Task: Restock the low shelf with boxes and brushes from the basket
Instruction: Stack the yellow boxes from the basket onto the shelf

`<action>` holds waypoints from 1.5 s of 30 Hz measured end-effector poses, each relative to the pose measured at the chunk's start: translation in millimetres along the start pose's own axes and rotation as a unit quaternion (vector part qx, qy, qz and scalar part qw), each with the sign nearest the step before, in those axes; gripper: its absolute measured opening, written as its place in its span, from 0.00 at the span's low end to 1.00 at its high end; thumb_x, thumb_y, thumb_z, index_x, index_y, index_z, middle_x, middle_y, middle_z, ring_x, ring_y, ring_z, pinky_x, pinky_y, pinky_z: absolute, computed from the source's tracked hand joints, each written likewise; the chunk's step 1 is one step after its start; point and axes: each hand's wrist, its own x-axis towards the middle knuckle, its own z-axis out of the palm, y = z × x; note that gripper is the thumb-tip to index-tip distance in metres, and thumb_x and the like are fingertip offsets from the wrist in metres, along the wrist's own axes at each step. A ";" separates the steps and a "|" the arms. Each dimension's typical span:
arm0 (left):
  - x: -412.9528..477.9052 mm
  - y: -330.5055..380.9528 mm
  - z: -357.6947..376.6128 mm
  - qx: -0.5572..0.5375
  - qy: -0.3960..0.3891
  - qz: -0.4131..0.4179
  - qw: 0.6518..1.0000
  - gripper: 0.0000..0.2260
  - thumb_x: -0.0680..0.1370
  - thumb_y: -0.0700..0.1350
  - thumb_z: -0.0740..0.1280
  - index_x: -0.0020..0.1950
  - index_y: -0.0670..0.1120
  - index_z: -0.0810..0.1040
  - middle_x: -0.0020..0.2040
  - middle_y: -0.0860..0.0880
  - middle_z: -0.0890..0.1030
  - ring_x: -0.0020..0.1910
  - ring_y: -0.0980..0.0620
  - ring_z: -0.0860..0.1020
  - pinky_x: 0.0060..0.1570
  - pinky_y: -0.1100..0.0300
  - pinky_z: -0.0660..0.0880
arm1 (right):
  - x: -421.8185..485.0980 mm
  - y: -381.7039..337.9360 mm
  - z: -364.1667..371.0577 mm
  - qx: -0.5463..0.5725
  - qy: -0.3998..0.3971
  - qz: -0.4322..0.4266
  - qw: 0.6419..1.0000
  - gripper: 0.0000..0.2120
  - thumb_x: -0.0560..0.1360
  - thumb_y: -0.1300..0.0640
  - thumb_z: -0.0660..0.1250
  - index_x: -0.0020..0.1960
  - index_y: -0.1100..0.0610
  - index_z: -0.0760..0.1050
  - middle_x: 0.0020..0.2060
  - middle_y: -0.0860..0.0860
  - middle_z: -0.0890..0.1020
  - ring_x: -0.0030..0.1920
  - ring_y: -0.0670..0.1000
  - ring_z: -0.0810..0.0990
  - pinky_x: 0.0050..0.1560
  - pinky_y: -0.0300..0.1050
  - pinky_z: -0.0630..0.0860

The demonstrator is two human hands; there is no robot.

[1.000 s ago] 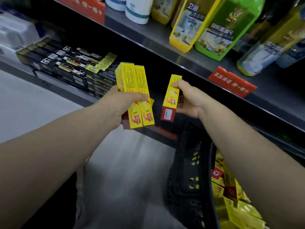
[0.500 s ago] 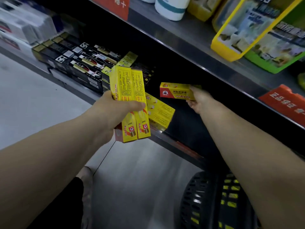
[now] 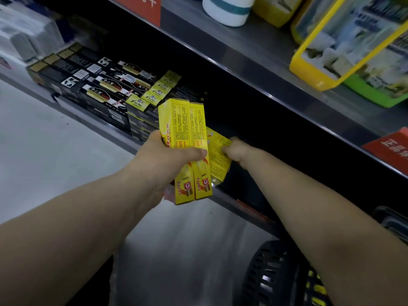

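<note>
The left hand (image 3: 167,160) holds two yellow boxes (image 3: 187,129) upright, its thumb curled across them, in front of the low shelf (image 3: 247,208). The right hand (image 3: 239,151) pinches a third box (image 3: 217,160), which lies at the front edge of that shelf. The basket (image 3: 271,272) is below, on the right.

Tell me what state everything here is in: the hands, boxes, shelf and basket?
Left hand, gripping two yellow boxes upright.
Right hand, pinching a flat yellow box.
Flat yellow box, lying at the low shelf front edge.
Black boxes, stacked on the shelf.
Basket, on the floor, partly out of view.
</note>
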 end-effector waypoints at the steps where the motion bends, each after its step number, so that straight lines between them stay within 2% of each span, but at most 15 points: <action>1: -0.3 0.0 -0.3 0.000 -0.001 -0.001 1.000 0.26 0.66 0.45 0.77 0.61 0.50 0.72 0.51 0.48 0.83 0.48 0.42 0.81 0.49 0.40 0.78 | -1.8 0.3 -1.7 -0.038 -0.008 -0.002 0.999 0.19 0.80 0.63 0.57 0.69 0.64 0.62 0.63 0.62 0.74 0.62 0.59 0.74 0.60 0.48 0.72; 3: -0.9 0.5 -2.2 -0.006 -0.002 -0.005 1.000 0.25 0.67 0.45 0.77 0.60 0.51 0.72 0.51 0.48 0.83 0.48 0.42 0.81 0.49 0.40 0.77 | -2.4 2.9 -6.8 -0.082 -0.011 -0.011 0.996 0.15 0.79 0.64 0.56 0.66 0.65 0.66 0.62 0.59 0.73 0.61 0.58 0.73 0.55 0.44 0.70; 6: -2.9 0.3 -5.6 -0.017 -0.003 -0.007 1.000 0.24 0.67 0.44 0.76 0.60 0.51 0.73 0.51 0.48 0.83 0.49 0.43 0.81 0.50 0.40 0.77 | -7.3 6.8 -16.4 -0.121 -0.016 0.003 0.993 0.06 0.78 0.65 0.57 0.46 0.63 0.72 0.51 0.59 0.72 0.50 0.54 0.71 0.47 0.41 0.66; 8: -4.7 1.0 -5.5 -0.024 -0.002 -0.004 1.000 0.25 0.67 0.44 0.76 0.61 0.50 0.73 0.51 0.48 0.83 0.50 0.43 0.81 0.52 0.41 0.77 | -16.5 4.1 -25.1 -0.134 -0.008 -0.002 0.991 0.09 0.78 0.64 0.59 0.57 0.65 0.71 0.53 0.60 0.75 0.52 0.55 0.74 0.50 0.42 0.71; 11: -5.3 3.2 -3.1 -0.035 0.005 -0.008 0.999 0.27 0.66 0.43 0.77 0.63 0.49 0.71 0.52 0.47 0.82 0.50 0.43 0.81 0.49 0.42 0.78 | -44.6 -11.2 -45.6 -0.061 -0.020 -0.058 0.996 0.27 0.77 0.60 0.63 0.73 0.62 0.60 0.67 0.60 0.71 0.65 0.57 0.71 0.60 0.45 0.68; 12: -5.9 4.4 -2.0 -0.037 0.006 -0.009 0.999 0.28 0.66 0.43 0.77 0.63 0.48 0.71 0.52 0.47 0.82 0.49 0.43 0.81 0.47 0.43 0.79 | -60.7 -19.5 -51.9 0.044 -0.073 -0.088 0.992 0.27 0.77 0.59 0.63 0.74 0.57 0.60 0.68 0.58 0.70 0.65 0.56 0.71 0.60 0.45 0.69; 15: -8.3 7.1 1.1 -0.023 -0.026 -0.007 0.999 0.27 0.65 0.41 0.77 0.61 0.48 0.73 0.51 0.46 0.82 0.49 0.44 0.81 0.50 0.43 0.78 | -108.7 -31.7 -62.2 0.281 -0.233 -0.156 0.918 0.25 0.75 0.50 0.64 0.71 0.48 0.64 0.64 0.53 0.75 0.60 0.53 0.78 0.56 0.46 0.77; 18: -13.5 7.6 5.4 -0.005 -0.090 -0.009 0.996 0.20 0.65 0.41 0.77 0.55 0.49 0.76 0.49 0.47 0.84 0.48 0.45 0.82 0.51 0.45 0.78 | -133.0 -31.7 -61.1 0.284 -0.253 -0.212 0.900 0.28 0.70 0.48 0.66 0.69 0.44 0.65 0.58 0.51 0.79 0.59 0.54 0.79 0.59 0.50 0.76; 21: -15.3 7.7 8.3 -0.009 -0.093 -0.003 0.996 0.20 0.66 0.42 0.76 0.55 0.49 0.76 0.47 0.48 0.84 0.45 0.48 0.82 0.40 0.53 0.78 | -133.0 -20.8 -64.3 0.251 -0.250 -0.204 0.912 0.19 0.75 0.54 0.64 0.66 0.46 0.69 0.55 0.54 0.79 0.55 0.57 0.78 0.61 0.54 0.75; 23: -14.9 8.3 7.2 -0.017 -0.075 0.003 0.997 0.22 0.66 0.43 0.76 0.57 0.49 0.73 0.48 0.50 0.82 0.45 0.50 0.81 0.33 0.57 0.75 | -124.9 -9.4 -69.4 0.252 -0.223 -0.169 0.926 0.14 0.78 0.55 0.61 0.64 0.50 0.72 0.52 0.56 0.78 0.49 0.56 0.78 0.58 0.51 0.77; 27: -11.3 5.8 3.6 -0.004 -0.040 0.019 0.999 0.31 0.66 0.44 0.77 0.67 0.48 0.68 0.53 0.50 0.79 0.49 0.50 0.77 0.42 0.55 0.73 | -92.9 10.6 -79.4 0.358 -0.035 -0.028 0.933 0.10 0.80 0.48 0.58 0.52 0.53 0.72 0.45 0.57 0.77 0.41 0.53 0.78 0.42 0.45 0.79; 31: -7.2 5.3 -0.7 0.004 -0.029 0.018 0.999 0.31 0.67 0.44 0.76 0.67 0.47 0.67 0.46 0.53 0.77 0.43 0.55 0.75 0.35 0.60 0.69 | -50.4 17.6 -81.2 0.356 0.091 0.043 0.929 0.16 0.80 0.43 0.53 0.57 0.54 0.68 0.41 0.52 0.75 0.38 0.49 0.76 0.38 0.42 0.77; 38: -0.7 8.3 -1.9 0.014 -0.004 0.013 1.000 0.26 0.67 0.45 0.76 0.63 0.46 0.71 0.46 0.51 0.78 0.43 0.54 0.75 0.33 0.61 0.68 | 3.7 2.5 -51.8 0.232 0.105 0.057 0.965 0.22 0.80 0.43 0.52 0.65 0.57 0.69 0.39 0.52 0.73 0.37 0.48 0.72 0.47 0.44 0.74; 41: 0.8 7.0 -0.8 0.020 -0.002 0.005 1.000 0.29 0.68 0.47 0.75 0.66 0.46 0.69 0.53 0.48 0.78 0.49 0.48 0.76 0.40 0.57 0.70 | 12.4 5.3 -29.2 0.141 0.069 0.025 0.987 0.22 0.81 0.46 0.52 0.66 0.61 0.68 0.53 0.58 0.77 0.48 0.54 0.76 0.57 0.49 0.72; 45: 0.7 8.3 0.4 0.024 0.004 0.006 1.000 0.27 0.68 0.48 0.75 0.64 0.46 0.69 0.47 0.51 0.77 0.43 0.53 0.76 0.34 0.62 0.69 | 19.4 6.0 -14.7 0.053 0.059 -0.004 0.997 0.23 0.82 0.53 0.55 0.73 0.61 0.59 0.67 0.59 0.70 0.64 0.58 0.71 0.62 0.50 0.69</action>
